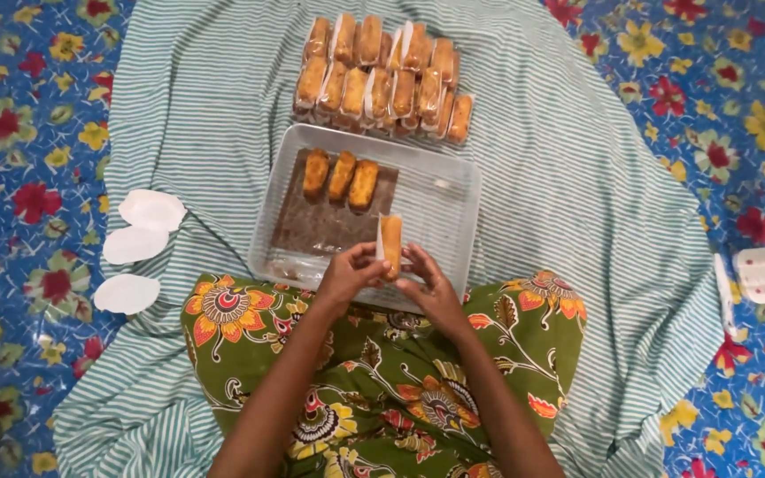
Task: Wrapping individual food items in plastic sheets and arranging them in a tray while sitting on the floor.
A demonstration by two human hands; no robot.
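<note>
Your two hands meet over the near edge of the clear plastic tray (453, 190), and between them you hold one wrapped snack bar (390, 247). The bar stands nearly upright in the head view: its long axis runs away from you, top end toward the far side of the tray, lower end down between your fingertips. A flap of clear wrapper shows along its left edge.

Your left hand (347, 276) approaches from the left. Its fingers (372, 262) are curled together and pinch the lower left side of the bar. Your right hand (427, 285) approaches from the right. Its fingers (412, 259) are drawn together and grip the lower right side of the bar. Both hands are closed on the same bar; neither is spread open.

Inside the tray, a brown sheet (329, 226) lies on the floor of the tray, and three unwrapped bars (340, 175) lie side by side at its far end, long axes pointing away from you. Beyond the tray, a stack of wrapped bars (384, 80) sits in two rows on the striped cloth (568, 177).

Three white ovals (135, 245) lie on the flowered floor mat (28, 133) to your left, well apart from your hands. Your lap is covered by a green patterned garment (382, 389).
</note>
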